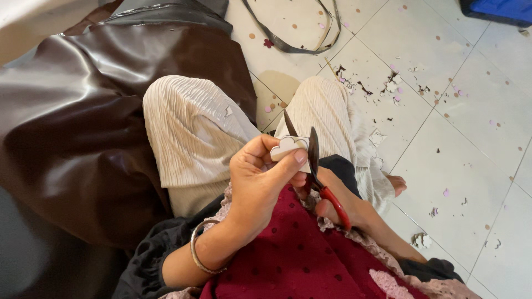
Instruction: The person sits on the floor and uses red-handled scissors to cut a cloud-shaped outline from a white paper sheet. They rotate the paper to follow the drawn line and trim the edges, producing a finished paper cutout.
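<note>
red-handled scissors (318, 171) in right hand (332, 205) trim white cutout (287, 146).

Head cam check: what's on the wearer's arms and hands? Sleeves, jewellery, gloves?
Both hands are bare, no gloves. The left hand has a thin silver metal bangle on its wrist; above it the forearm is uncovered up to a dark, pushed-up sleeve. The right hand is largely hidden, its forearm also bare, with no jewellery visible. No rings show on the visible fingers.

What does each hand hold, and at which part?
The left hand pinches a small white cloud-shaped piece by its lower edge. The right hand holds scissors by the red handles.
</note>
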`<state>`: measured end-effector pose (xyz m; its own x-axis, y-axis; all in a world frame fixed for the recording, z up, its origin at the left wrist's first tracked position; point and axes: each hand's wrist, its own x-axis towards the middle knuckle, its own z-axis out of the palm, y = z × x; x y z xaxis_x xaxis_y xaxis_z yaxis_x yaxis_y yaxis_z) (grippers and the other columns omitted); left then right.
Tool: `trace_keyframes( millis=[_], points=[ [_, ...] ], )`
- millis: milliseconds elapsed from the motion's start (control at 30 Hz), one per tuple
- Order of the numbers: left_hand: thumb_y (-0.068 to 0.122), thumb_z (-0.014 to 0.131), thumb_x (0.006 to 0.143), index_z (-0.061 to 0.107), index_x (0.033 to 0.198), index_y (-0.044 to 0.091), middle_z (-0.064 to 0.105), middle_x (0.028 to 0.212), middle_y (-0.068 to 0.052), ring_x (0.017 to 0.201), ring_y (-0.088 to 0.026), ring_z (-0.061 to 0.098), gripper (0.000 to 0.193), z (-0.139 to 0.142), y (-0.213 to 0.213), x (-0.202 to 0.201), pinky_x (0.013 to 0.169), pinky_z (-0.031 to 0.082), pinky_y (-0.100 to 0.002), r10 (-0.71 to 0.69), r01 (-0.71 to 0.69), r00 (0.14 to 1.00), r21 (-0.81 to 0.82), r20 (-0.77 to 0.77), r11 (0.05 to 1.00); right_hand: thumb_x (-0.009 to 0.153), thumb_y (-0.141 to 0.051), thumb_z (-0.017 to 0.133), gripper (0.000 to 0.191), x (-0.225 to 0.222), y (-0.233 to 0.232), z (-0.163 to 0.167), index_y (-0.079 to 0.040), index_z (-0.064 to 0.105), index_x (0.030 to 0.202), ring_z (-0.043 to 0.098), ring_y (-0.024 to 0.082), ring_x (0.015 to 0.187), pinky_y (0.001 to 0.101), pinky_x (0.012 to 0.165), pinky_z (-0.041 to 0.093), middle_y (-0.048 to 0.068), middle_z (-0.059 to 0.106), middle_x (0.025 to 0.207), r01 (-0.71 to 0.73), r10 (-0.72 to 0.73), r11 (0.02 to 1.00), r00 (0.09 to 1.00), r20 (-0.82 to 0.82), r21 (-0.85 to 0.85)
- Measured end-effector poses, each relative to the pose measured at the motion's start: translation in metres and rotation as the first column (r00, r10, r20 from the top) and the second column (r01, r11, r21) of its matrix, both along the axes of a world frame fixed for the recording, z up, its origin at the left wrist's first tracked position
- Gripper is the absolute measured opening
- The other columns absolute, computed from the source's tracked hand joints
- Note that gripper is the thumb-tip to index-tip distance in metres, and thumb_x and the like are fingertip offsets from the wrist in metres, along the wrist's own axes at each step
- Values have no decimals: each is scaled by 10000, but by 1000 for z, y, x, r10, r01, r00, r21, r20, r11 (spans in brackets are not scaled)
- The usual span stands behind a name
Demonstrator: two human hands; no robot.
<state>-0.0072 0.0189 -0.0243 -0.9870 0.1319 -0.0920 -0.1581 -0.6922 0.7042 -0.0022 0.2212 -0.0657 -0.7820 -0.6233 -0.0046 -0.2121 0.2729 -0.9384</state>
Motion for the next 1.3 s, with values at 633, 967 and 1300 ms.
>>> trace_keyframes(
  millis=[633, 967, 1300],
  points=[
    [27, 745, 919, 598, 987, 31, 739, 876, -77, 688, -106, 712, 162, -3, 2, 0, 617, 595, -239, -80, 79, 997, 84, 10, 993, 698, -1011, 406, 1019, 10, 8, -16, -48, 508, 1014, 453, 76, 662, 239, 559, 360, -23, 524, 775, 92, -85, 993, 993, 81, -79],
    [17, 754, 924, 619, 953, 12, 727, 872, -70, 687, -101, 685, 139, 0, -2, 4, 615, 572, -233, -99, 100, 995, 63, -9, 993, 586, -1046, 443, 1044, 8, 7, -10, -67, 480, 948, 443, 61, 644, 237, 553, 361, -30, 493, 745, 100, -88, 993, 982, 168, -66],
    [1, 749, 909, 605, 959, 26, 737, 868, -95, 688, -119, 698, 155, 2, -4, 3, 616, 588, -249, -123, 127, 992, 141, -36, 982, 591, -1050, 461, 1012, 4, 1, 2, -86, 461, 901, 440, 39, 622, 221, 521, 352, -53, 483, 769, 87, -74, 994, 982, 173, -70]
  ],
)
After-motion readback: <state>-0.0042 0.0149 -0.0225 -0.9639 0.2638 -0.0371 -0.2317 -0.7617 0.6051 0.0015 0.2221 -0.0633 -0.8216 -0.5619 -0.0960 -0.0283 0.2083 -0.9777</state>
